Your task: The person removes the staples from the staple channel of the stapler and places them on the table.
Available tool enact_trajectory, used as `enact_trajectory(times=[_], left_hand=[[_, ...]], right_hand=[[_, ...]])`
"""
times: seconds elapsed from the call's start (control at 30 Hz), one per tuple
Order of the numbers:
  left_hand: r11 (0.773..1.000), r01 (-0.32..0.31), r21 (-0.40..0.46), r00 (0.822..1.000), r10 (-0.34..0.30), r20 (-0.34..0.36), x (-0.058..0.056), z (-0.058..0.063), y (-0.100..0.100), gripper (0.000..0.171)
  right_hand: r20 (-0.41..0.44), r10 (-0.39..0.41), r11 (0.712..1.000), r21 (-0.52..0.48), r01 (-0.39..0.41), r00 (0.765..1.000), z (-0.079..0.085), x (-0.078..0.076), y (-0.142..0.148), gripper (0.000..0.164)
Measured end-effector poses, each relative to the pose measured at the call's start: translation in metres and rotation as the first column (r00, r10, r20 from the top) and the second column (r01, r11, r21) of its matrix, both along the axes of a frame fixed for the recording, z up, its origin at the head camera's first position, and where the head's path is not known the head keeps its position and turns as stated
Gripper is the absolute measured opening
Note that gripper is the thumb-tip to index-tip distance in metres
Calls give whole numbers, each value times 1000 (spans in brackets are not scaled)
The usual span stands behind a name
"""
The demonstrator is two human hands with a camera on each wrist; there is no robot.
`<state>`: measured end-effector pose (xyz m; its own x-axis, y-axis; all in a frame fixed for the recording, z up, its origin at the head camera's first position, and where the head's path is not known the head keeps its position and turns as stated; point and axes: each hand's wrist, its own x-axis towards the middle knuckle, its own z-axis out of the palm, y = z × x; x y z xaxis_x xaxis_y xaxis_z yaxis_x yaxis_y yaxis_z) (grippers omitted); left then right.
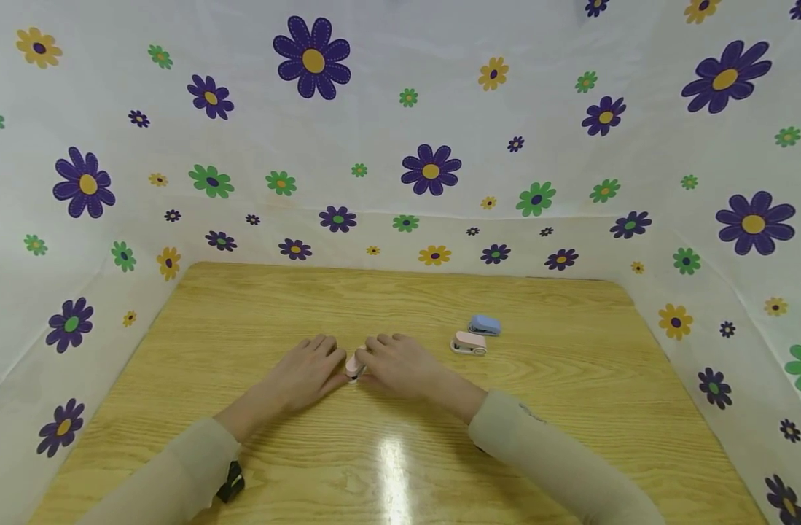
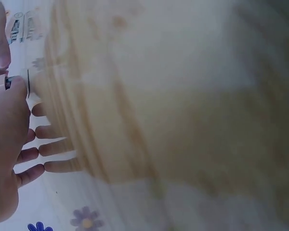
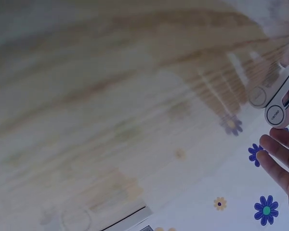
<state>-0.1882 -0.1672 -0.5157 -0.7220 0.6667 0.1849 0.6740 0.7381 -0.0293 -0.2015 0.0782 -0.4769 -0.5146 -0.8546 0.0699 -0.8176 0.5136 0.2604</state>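
A small pale-pink stapler stands tilted between the two hands on the wooden table. The right hand grips it from the right, index finger over its top and thumb low at its side. From the left, the left hand pinches it with thumb and index fingertip; part of this hold is hidden. The left hand's other fingers rest on the tabletop. In the right wrist view, the stapler's round-marked end shows above the right hand's loosely extended fingers.
Right of the hands lie another pale-pink stapler and, just behind it, a blue stapler. A white flower-print cloth walls the table at the back and both sides. The glossy top mirrors the hands.
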Motion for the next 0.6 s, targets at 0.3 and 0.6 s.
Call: enact_trajectory(times=[0.3, 0.6], left_hand=[[1000, -23, 11, 999, 23, -34, 2, -6, 2, 30], [1000, -8, 10, 996, 9, -85, 4, -6, 3, 29]], right_hand=[[-64, 57, 998, 12, -57, 996, -2, -5, -5, 31], [-134, 147, 989, 44, -142, 980, -6, -14, -6, 30]])
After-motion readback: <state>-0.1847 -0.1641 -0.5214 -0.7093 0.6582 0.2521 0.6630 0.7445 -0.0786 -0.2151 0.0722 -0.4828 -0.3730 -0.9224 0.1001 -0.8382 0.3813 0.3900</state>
